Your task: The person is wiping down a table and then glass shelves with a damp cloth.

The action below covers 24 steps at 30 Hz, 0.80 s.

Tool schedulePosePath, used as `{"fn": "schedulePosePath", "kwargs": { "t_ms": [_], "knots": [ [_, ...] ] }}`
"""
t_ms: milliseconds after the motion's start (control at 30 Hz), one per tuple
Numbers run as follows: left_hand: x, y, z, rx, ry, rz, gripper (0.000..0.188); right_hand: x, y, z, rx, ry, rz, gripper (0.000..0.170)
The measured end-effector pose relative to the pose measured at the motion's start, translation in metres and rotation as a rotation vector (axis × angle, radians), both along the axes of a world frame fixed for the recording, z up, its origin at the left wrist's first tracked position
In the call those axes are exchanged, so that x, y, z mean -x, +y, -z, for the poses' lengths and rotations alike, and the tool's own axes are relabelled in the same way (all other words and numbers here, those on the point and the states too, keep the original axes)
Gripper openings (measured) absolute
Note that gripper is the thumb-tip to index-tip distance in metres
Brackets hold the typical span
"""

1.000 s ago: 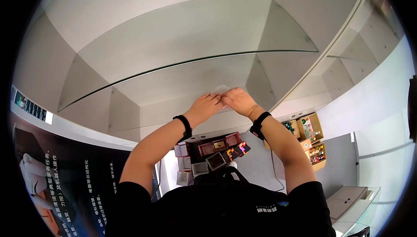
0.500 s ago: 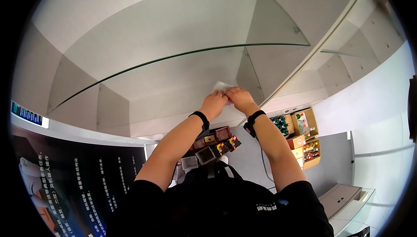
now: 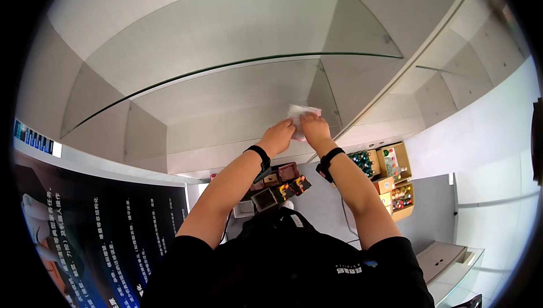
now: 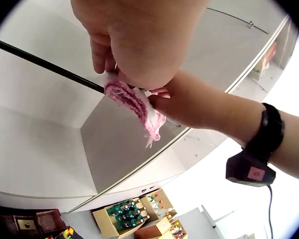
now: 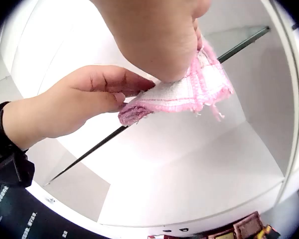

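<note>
A folded pink-and-white cloth (image 5: pixel 182 94) with a frayed edge is held between both hands in front of the cabinet. My left hand (image 3: pixel 277 137) pinches its left end, thumb against the fold in the right wrist view. On the other side my right hand (image 3: pixel 315 129) grips the cloth, its thumb lying along the pink edge in the left wrist view. The glass shelf (image 3: pixel 237 61) spans the cabinet, and its dark front edge runs behind the hands in both wrist views.
Cartons of bottles (image 3: pixel 362 163) stand on the floor to the right. Dark red boxes (image 3: pixel 287 170) and a grey open box (image 3: pixel 264 199) sit below the cabinet. A cabinet divider (image 3: pixel 407 76) rises right of the hands; a dark printed panel (image 3: pixel 107 223) stands left.
The hands have drawn slightly apart, and more of the cloth shows between and above them. The head view has shifted, so the shelf sits higher and further left than a second ago.
</note>
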<state>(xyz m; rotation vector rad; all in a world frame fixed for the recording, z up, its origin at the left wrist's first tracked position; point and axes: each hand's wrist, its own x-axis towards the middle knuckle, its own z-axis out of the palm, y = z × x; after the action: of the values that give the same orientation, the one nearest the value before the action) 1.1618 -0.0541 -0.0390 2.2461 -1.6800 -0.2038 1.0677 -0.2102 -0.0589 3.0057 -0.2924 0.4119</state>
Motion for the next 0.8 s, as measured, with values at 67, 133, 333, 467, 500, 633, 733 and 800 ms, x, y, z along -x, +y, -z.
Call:
{"fn": "schedulePosePath", "kwargs": {
  "t_ms": [67,133,333,467,500,633,733,800],
  "knots": [
    [0.002,0.005,-0.010,-0.082,0.057,0.038,0.040,0.001,0.005,-0.006,0.025,0.084,0.049,0.033],
    [0.003,0.005,-0.019,-0.149,0.115,0.071,0.041,0.000,0.011,-0.025,-0.160,0.402,0.202,0.040],
    [0.013,0.008,-0.014,-0.101,-0.024,0.135,0.043,0.018,0.022,-0.012,-0.328,0.259,0.237,0.048],
    [0.023,0.013,-0.017,-0.196,-0.048,0.166,0.050,0.017,0.019,-0.012,-0.364,0.304,0.259,0.052],
    [0.022,0.012,-0.016,-0.214,-0.065,0.173,0.052,0.015,0.020,-0.015,-0.335,0.353,0.285,0.054],
    [0.019,0.003,-0.013,-0.233,-0.074,0.149,0.054,-0.002,0.002,-0.005,-0.291,0.397,0.292,0.057],
    [0.018,-0.012,-0.028,-0.237,-0.116,0.154,0.052,-0.008,-0.010,-0.019,-0.292,0.404,0.272,0.060],
    [0.018,-0.027,-0.035,-0.251,-0.028,0.130,0.048,-0.013,-0.024,-0.018,-0.295,0.406,0.242,0.064]
  ]
}}
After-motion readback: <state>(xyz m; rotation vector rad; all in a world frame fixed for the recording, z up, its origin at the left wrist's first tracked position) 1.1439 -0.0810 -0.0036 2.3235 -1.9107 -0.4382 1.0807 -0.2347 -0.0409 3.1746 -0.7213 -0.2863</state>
